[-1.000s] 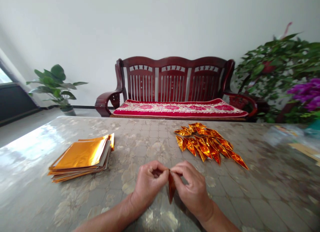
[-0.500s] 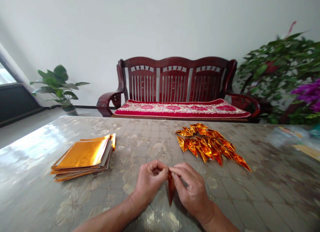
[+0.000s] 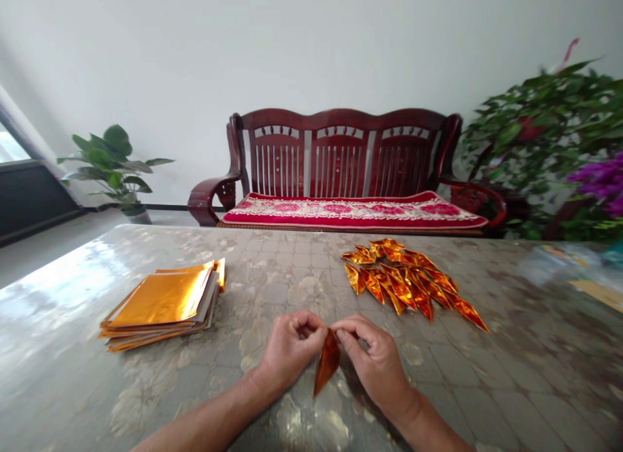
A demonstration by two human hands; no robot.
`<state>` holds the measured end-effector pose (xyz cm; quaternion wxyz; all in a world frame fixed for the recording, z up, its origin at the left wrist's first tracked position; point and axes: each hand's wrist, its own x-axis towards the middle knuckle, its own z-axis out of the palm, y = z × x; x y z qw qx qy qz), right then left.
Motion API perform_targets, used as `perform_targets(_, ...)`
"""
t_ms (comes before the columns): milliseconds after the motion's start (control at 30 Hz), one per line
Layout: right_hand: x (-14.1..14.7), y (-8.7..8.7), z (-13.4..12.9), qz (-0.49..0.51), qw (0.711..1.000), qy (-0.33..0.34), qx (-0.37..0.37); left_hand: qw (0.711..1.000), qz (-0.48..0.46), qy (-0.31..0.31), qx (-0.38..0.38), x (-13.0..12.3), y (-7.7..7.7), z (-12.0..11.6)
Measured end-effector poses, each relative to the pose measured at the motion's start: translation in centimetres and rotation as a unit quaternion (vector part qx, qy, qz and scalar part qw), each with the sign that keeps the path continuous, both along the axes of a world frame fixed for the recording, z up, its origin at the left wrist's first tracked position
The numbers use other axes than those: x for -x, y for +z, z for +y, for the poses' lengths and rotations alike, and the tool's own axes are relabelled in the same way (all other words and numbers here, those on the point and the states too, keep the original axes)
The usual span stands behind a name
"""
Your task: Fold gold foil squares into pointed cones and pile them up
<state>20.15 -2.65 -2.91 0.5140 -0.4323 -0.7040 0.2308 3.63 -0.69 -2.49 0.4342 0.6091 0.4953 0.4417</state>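
From where I stand, the person's left hand (image 3: 292,351) and right hand (image 3: 374,368) are close together over the near edge of the table (image 3: 63,322), both clamped on a folded gold foil piece (image 3: 327,362). The fingertips of both hands meet at its upper end and pinch it between them. The piece is a narrow, pointed shape, and it hangs tilted, with its tip angled down and toward the person's left, between the two wrists. Whether that tip touches the tabletop, I cannot tell.

Ahead and to the person's right lies a loose pile of folded foil pieces (image 3: 409,280), overlapping one another, their points splayed in different directions (they catch the light like little orange flames). To the left, well apart from the hands, sits a stack of gold foil sheets (image 3: 163,303), with its edges slightly fanned.

The tabletop has a glossy, mottled pattern and shines with window light. Beyond it stand a dark red wooden bench (image 3: 341,141) with a red floral cushion (image 3: 355,212), a potted plant (image 3: 114,160) by the wall, and a leafy plant (image 3: 535,128) beside purple flowers (image 3: 601,183).
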Motion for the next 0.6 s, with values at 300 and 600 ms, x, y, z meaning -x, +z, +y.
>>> perform_targets(300, 0.17, -0.03, 0.09, 0.093, 0.983, 0.012, 0.155, 1.0, 0.014, 0.002, 0.004, 0.3, -0.26, 0.34)
perform_targets(600, 0.49, -0.4, 0.47, 0.152, 0.952, 0.038, 0.261, 1.0, 0.019, 0.001, -0.003, 0.25, -0.32, 0.41)
